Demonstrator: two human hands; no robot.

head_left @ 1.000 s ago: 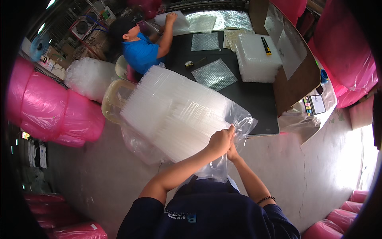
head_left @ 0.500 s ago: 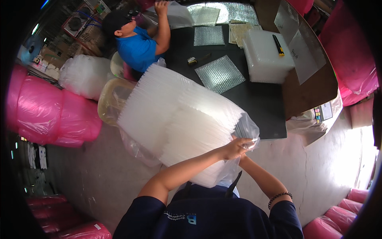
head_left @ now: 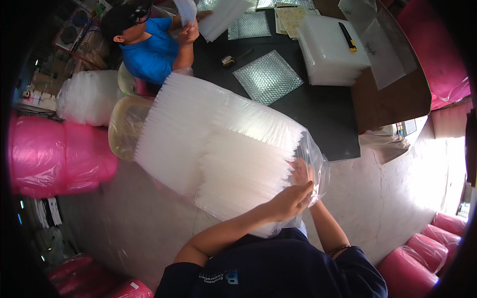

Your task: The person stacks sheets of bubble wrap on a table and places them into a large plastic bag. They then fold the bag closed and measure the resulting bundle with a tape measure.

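A large clear plastic bag (head_left: 318, 154) is packed with stacked white translucent sheets (head_left: 218, 149), perhaps bubble-wrap pouches, and leans between my body and the table. My left hand (head_left: 292, 201) reaches across the front and pinches the gathered film at the bag's right end. Beyond it, my right hand (head_left: 302, 171) shows through the film, close to the sheet edges. Film and glare blur its fingers, so their grip does not show clearly.
A black-topped table (head_left: 328, 129) carries a bubble-wrap sheet (head_left: 268, 77), a tape measure (head_left: 229, 61) and a white stack (head_left: 330, 54) with a cutter (head_left: 348, 37) on top. A co-worker in blue (head_left: 149, 52) handles sheets. Pink wrapped rolls (head_left: 59, 154) stand left; a yellow chair (head_left: 124, 131) is beside the bag.
My left hand has moved slightly down, still pinching film. My right hand now shows behind the film, farther up. The co-worker has lowered an arm and now holds white sheets.
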